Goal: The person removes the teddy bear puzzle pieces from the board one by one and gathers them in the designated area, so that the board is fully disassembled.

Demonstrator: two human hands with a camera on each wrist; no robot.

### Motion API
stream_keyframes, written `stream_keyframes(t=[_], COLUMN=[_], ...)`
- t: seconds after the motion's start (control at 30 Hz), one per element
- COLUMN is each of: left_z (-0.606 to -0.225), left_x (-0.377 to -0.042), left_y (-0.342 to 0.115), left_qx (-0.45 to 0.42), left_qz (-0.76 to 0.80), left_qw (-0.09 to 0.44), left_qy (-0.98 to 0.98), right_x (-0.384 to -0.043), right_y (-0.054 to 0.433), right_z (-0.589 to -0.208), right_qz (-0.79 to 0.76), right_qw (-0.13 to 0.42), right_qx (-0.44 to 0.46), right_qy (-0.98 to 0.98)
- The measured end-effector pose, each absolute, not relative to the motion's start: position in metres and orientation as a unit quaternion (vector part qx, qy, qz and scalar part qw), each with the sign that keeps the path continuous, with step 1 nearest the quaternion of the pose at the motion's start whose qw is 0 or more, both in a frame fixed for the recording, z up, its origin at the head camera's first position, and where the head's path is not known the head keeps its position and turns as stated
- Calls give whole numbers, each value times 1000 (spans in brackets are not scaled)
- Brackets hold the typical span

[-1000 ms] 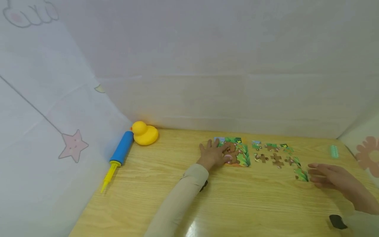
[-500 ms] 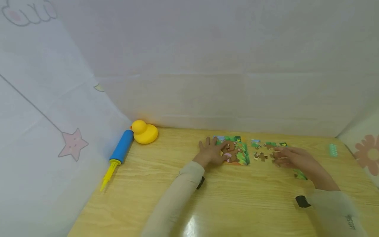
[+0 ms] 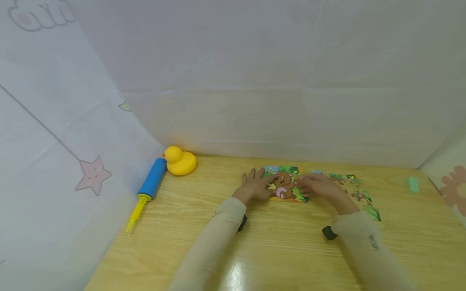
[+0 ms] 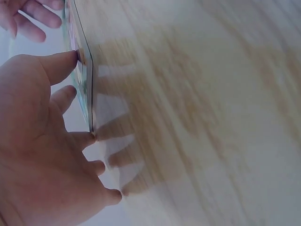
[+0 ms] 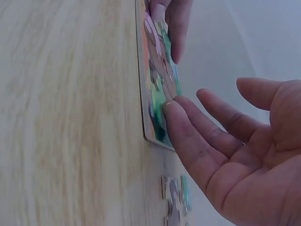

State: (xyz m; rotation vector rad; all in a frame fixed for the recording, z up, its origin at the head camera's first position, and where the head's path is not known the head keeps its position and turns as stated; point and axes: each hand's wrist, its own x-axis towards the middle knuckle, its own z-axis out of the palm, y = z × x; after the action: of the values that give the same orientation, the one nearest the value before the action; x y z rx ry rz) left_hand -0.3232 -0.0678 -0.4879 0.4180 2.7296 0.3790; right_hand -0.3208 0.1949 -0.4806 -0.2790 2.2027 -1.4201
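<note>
A flat jigsaw puzzle point(image 3: 284, 190) with a cartoon bear lies near the back of the table. My left hand point(image 3: 255, 188) is spread along its left side, thumb resting on the picture and other fingertips at the edge or the tabletop. My right hand point(image 3: 322, 188) reaches over the right side of the puzzle. In the right wrist view its lowest fingertip point(image 5: 168, 107) is at the green part of the picture, with the other fingers extended and no piece visible between them. Loose jigsaw pieces point(image 3: 371, 212) lie right of the puzzle, some partly hidden behind the right hand.
A yellow rubber duck point(image 3: 181, 161) and a blue and yellow hand pump point(image 3: 152, 180) lie at the left by the curtain. Toward the far right corner lies a small pale green bumpy object point(image 3: 413, 184). Pale cloth walls point(image 3: 225, 117) bound the table's back and sides.
My right hand has swung left from beside the lower right loose piece, across the loose pieces, to the puzzle's right side. The left hand has stayed nearly in place at the puzzle.
</note>
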Motion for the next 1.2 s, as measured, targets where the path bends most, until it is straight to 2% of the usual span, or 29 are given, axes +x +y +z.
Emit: stream_keyframes(t=[0.33, 1.2], left_z=[-485, -485], left_x=[-324, -322], left_y=[-72, -76], left_qx=[159, 174], left_qz=[127, 106], left_qw=[203, 215], left_qy=[958, 955], right_x=[-325, -325], right_y=[175, 163], right_z=[-480, -486], right_qz=[-493, -507], right_qw=[251, 229], right_qx=[-106, -115], right_qy=[826, 823])
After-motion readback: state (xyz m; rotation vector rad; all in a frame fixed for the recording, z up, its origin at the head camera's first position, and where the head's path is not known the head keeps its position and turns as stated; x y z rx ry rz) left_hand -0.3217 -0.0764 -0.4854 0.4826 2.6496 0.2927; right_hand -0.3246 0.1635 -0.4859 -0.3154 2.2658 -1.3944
